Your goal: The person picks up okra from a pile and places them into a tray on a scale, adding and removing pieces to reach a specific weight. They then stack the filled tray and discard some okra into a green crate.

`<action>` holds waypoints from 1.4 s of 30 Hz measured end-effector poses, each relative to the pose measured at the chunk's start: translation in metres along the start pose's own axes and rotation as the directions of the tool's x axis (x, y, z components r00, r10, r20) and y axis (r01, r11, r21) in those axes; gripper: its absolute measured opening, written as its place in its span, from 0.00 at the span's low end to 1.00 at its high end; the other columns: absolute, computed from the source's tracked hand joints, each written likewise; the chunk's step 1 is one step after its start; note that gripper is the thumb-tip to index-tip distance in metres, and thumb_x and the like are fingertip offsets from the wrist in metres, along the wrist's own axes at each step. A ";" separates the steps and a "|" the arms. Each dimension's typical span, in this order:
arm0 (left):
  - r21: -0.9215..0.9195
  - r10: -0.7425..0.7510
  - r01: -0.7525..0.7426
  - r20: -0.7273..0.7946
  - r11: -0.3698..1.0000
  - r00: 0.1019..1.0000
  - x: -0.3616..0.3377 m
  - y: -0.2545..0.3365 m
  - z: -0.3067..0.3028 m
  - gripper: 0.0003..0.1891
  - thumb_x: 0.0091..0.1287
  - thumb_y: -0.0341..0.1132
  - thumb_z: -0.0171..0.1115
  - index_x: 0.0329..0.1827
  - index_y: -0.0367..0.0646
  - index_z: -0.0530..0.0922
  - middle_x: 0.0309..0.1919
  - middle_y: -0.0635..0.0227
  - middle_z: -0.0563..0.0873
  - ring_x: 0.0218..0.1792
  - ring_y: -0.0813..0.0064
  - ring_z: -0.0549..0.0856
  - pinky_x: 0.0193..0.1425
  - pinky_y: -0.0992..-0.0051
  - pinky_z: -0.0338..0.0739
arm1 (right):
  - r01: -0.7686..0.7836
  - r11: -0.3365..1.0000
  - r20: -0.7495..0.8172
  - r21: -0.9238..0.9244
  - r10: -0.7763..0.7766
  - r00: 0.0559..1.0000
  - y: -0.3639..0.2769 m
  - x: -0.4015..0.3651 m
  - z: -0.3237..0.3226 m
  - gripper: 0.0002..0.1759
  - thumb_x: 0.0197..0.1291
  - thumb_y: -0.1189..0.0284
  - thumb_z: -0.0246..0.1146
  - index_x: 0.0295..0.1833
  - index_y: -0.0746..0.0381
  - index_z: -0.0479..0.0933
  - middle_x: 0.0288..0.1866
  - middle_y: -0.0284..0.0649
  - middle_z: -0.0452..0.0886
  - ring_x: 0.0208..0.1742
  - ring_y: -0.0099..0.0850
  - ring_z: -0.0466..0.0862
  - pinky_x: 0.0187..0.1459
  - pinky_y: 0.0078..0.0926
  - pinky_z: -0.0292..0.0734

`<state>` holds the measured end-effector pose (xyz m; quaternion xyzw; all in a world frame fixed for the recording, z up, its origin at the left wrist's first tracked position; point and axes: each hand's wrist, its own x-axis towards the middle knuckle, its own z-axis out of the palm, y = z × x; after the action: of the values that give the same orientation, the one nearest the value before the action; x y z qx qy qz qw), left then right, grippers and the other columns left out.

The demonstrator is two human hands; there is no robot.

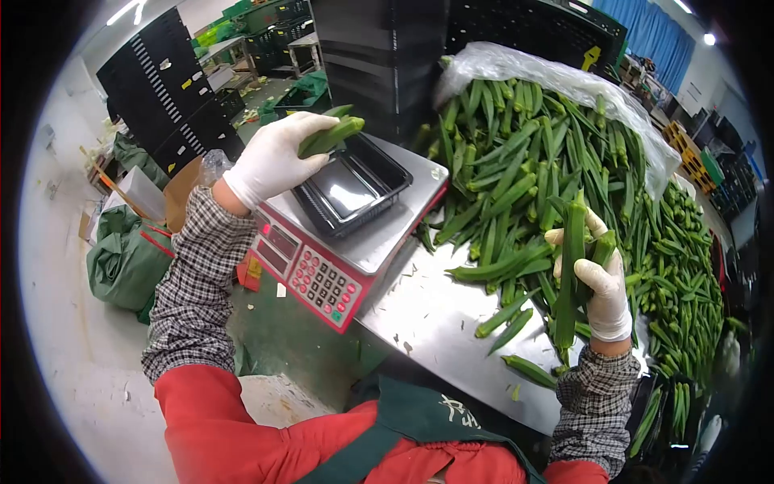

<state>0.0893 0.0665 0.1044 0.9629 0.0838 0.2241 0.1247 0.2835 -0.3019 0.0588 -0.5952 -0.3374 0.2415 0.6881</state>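
My left hand (278, 157), in a white glove, is closed around a few okra pods (331, 137) above the far left edge of a black plastic tray (347, 187). The tray rests on the steel pan of a red and white weighing scale (310, 278), and no okra shows inside it. On the other side, my gloved right hand (601, 282) grips okra pods (572, 266), a long one upright between thumb and fingers. It is over the near part of a large okra heap (516, 169) on the metal table.
Clear plastic sheeting (556, 73) borders the heap's far side. Loose pods (528, 370) lie near the metal table's (451, 355) front edge. Black crates (161, 89) are stacked at the far left, above a green bag (125, 254). More packed okra (681, 411) sits at lower right.
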 end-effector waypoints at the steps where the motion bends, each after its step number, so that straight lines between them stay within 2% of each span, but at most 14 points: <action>1: 0.083 -0.124 0.127 -0.044 0.988 0.991 0.000 -0.002 0.001 0.23 0.55 0.29 0.66 0.56 0.38 0.76 0.50 0.52 0.82 0.52 0.59 0.82 0.59 0.69 0.74 | -0.006 1.000 0.021 -0.015 0.007 1.000 -0.003 0.004 0.005 0.43 0.46 0.68 0.61 0.71 0.67 0.59 0.50 0.46 0.80 0.34 0.24 0.78 0.40 0.20 0.75; 3: 0.182 -0.230 0.249 -0.119 0.951 0.966 0.005 -0.004 0.011 0.26 0.55 0.37 0.68 0.57 0.38 0.75 0.46 0.49 0.83 0.51 0.54 0.82 0.56 0.67 0.75 | -0.030 0.998 0.040 -0.050 0.032 0.999 -0.006 0.012 0.017 0.42 0.46 0.69 0.61 0.71 0.67 0.59 0.50 0.46 0.80 0.35 0.24 0.77 0.41 0.21 0.75; 7: 0.083 -0.395 0.387 0.131 0.918 0.909 0.009 0.003 0.010 0.40 0.61 0.54 0.65 0.64 0.28 0.67 0.47 0.44 0.82 0.48 0.58 0.84 0.52 0.70 0.77 | -0.034 0.989 0.131 -0.143 0.052 0.990 -0.020 0.031 0.043 0.41 0.47 0.70 0.61 0.70 0.66 0.60 0.50 0.44 0.80 0.37 0.23 0.77 0.43 0.21 0.74; 14: -0.512 -0.407 0.515 0.316 0.687 0.857 -0.010 -0.012 -0.014 0.34 0.65 0.52 0.62 0.62 0.29 0.71 0.41 0.58 0.85 0.40 0.78 0.85 0.36 0.79 0.82 | 0.106 0.980 0.417 -0.169 -0.026 0.908 -0.052 0.088 0.104 0.36 0.50 0.77 0.59 0.69 0.67 0.62 0.55 0.41 0.78 0.54 0.28 0.78 0.57 0.25 0.71; 15: -0.454 -0.383 0.522 0.366 0.722 0.848 -0.009 -0.011 -0.016 0.29 0.68 0.47 0.59 0.64 0.32 0.70 0.51 0.57 0.82 0.41 0.77 0.84 0.45 0.78 0.81 | 0.145 0.970 0.452 -0.194 -0.043 0.891 -0.051 0.101 0.114 0.35 0.50 0.76 0.59 0.68 0.68 0.64 0.55 0.41 0.78 0.53 0.27 0.78 0.56 0.24 0.71; 19: -0.340 -0.211 0.369 0.422 0.865 0.882 -0.015 -0.025 -0.007 0.26 0.68 0.42 0.59 0.61 0.31 0.72 0.49 0.59 0.80 0.39 0.81 0.84 0.46 0.78 0.80 | 0.319 0.922 0.545 -0.220 -0.155 0.824 -0.043 0.151 0.163 0.30 0.51 0.75 0.59 0.63 0.69 0.68 0.51 0.40 0.80 0.50 0.24 0.77 0.53 0.21 0.73; 20: -0.363 -0.246 0.417 0.433 0.833 0.867 -0.016 -0.024 -0.010 0.25 0.68 0.43 0.59 0.61 0.31 0.73 0.48 0.59 0.81 0.39 0.81 0.84 0.46 0.78 0.80 | 0.316 0.918 0.568 -0.241 -0.130 0.812 -0.040 0.161 0.175 0.34 0.52 0.74 0.58 0.68 0.65 0.65 0.50 0.40 0.79 0.39 0.20 0.77 0.43 0.19 0.75; 22: -0.403 -0.315 0.511 0.459 0.759 0.831 -0.020 -0.017 -0.022 0.25 0.68 0.43 0.59 0.59 0.31 0.74 0.48 0.60 0.82 0.40 0.81 0.83 0.46 0.78 0.80 | 0.339 0.905 0.640 -0.255 -0.105 0.761 -0.030 0.180 0.192 0.32 0.52 0.75 0.58 0.67 0.66 0.66 0.52 0.39 0.79 0.43 0.22 0.77 0.46 0.21 0.75; 26: -0.549 -0.382 0.437 0.218 0.713 0.898 -0.033 -0.042 -0.021 0.20 0.66 0.36 0.62 0.57 0.32 0.76 0.35 0.66 0.85 0.33 0.82 0.83 0.43 0.80 0.79 | 0.300 0.870 0.759 -0.391 0.121 0.640 -0.012 0.197 0.206 0.34 0.51 0.77 0.58 0.67 0.68 0.65 0.59 0.41 0.76 0.57 0.26 0.75 0.60 0.23 0.68; 30: -0.483 -0.168 0.128 -0.041 0.866 0.985 -0.034 -0.039 -0.017 0.30 0.62 0.30 0.64 0.69 0.39 0.67 0.55 0.62 0.80 0.52 0.74 0.78 0.61 0.71 0.72 | 0.275 0.899 0.818 -0.341 0.140 0.558 -0.029 0.181 0.200 0.35 0.49 0.77 0.59 0.67 0.66 0.66 0.53 0.37 0.78 0.44 0.21 0.77 0.48 0.19 0.74; 31: -0.384 -0.157 0.167 0.058 0.908 0.986 -0.032 -0.035 -0.019 0.34 0.62 0.30 0.65 0.72 0.43 0.63 0.60 0.63 0.76 0.58 0.73 0.75 0.66 0.69 0.67 | 0.225 0.927 0.826 -0.302 0.136 0.548 -0.031 0.178 0.198 0.35 0.49 0.76 0.59 0.67 0.66 0.67 0.52 0.37 0.78 0.42 0.20 0.76 0.47 0.18 0.74; 34: -0.454 -0.034 0.050 0.044 0.889 0.998 -0.025 -0.023 -0.010 0.23 0.63 0.30 0.64 0.62 0.39 0.74 0.54 0.63 0.81 0.56 0.77 0.77 0.66 0.72 0.66 | 0.051 0.987 0.831 -0.154 0.101 0.547 -0.041 0.167 0.194 0.35 0.51 0.74 0.61 0.69 0.64 0.65 0.50 0.37 0.79 0.39 0.20 0.77 0.44 0.18 0.75; 37: -0.722 -0.199 0.190 0.074 0.666 0.977 -0.021 -0.025 0.003 0.14 0.64 0.30 0.63 0.52 0.35 0.78 0.40 0.67 0.85 0.43 0.82 0.82 0.50 0.79 0.77 | 0.022 0.988 0.800 -0.151 0.109 0.590 -0.048 0.166 0.189 0.37 0.53 0.75 0.60 0.71 0.64 0.61 0.49 0.40 0.80 0.38 0.21 0.78 0.44 0.19 0.77; 42: -0.655 -0.340 0.347 0.144 0.672 0.929 -0.025 -0.032 0.000 0.13 0.64 0.35 0.62 0.43 0.31 0.78 0.31 0.66 0.84 0.30 0.83 0.82 0.36 0.82 0.78 | -0.003 0.979 0.684 -0.203 0.144 0.715 -0.041 0.173 0.190 0.34 0.57 0.71 0.60 0.70 0.65 0.61 0.46 0.43 0.82 0.36 0.22 0.79 0.43 0.19 0.78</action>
<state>0.0634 0.0916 0.0849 0.8209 0.1764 0.2070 0.5022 0.2519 -0.0573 0.1418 -0.5359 -0.5680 0.4417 0.4417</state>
